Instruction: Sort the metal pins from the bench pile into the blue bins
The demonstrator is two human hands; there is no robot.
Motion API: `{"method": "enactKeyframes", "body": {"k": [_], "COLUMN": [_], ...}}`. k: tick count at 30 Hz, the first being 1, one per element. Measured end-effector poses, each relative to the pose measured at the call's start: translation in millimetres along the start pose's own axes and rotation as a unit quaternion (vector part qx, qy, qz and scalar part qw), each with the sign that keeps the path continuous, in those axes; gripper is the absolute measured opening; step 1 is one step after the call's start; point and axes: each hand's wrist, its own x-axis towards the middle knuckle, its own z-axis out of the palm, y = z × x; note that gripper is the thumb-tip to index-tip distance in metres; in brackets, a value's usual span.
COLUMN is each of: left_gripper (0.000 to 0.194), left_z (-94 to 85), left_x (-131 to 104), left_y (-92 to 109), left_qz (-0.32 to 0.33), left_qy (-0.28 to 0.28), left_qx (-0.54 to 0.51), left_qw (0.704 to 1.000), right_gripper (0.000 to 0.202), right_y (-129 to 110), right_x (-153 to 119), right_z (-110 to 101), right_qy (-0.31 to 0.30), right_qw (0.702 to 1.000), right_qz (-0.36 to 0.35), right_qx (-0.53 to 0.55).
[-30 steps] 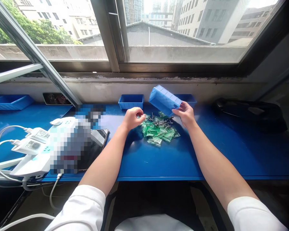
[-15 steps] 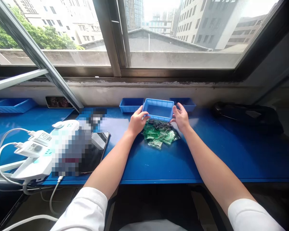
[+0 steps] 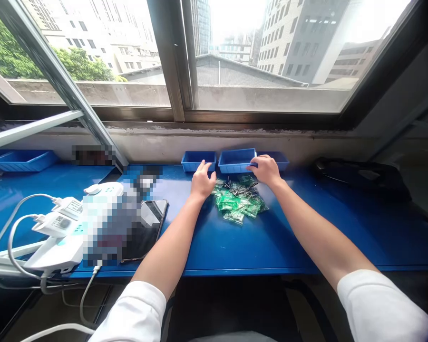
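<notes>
My right hand (image 3: 267, 170) grips the right end of a blue plastic bin (image 3: 236, 167), which is level behind a pile of small clear and green plastic bags (image 3: 231, 202). Dark screws (image 3: 242, 190) lie loose on top of the bags. My left hand (image 3: 202, 181) is apart from that bin, fingers spread, just in front of a second blue bin (image 3: 199, 166) at the back of the table. A third blue bin (image 3: 280, 159) stands behind my right hand, partly hidden by it.
A white power strip (image 3: 67, 237) with plugs and cables and a dark phone-like device (image 3: 146, 232) lie left on the blue table (image 3: 235, 251). More blue bins (image 3: 24, 160) stand far left. A dark bag-like object (image 3: 364, 178) lies right; a metal frame bar (image 3: 71, 99) slants at left.
The bin held in both hands has moved back and down, now level between the other bins. My left hand has let go of it; my right hand still grips its end.
</notes>
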Motion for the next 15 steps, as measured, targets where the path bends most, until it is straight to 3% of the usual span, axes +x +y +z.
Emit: {"method": "enactKeyframes", "body": {"k": [4, 9, 12, 15], "left_gripper": [0.036, 0.044, 0.047, 0.044], "left_z": [1.1, -2.5, -4.5, -6.8], "left_x": [0.2, -1.7, -1.9, -0.7], "left_y": [-16.5, -13.3, -9.8, -8.7], "left_qz": [-0.070, -0.149, -0.159, -0.150], "left_qy": [-0.041, -0.150, -0.192, -0.225], "left_qx": [0.046, 0.108, 0.111, 0.106], "left_qw": [0.996, 0.971, 0.962, 0.957], "right_gripper": [0.031, 0.035, 0.034, 0.037], "right_y": [8.3, 12.4, 14.5, 11.5], "right_x": [19.2, 28.1, 27.8, 24.1], "right_z": [10.2, 26.2, 33.6, 35.4], "right_qy": [-0.045, -0.092, -0.108, -0.076], "right_qw": [0.997, 0.989, 0.985, 0.988], "right_qz": [0.007, 0.022, 0.031, 0.030], "right_qx": [-0.059, -0.113, -0.129, -0.134]}}
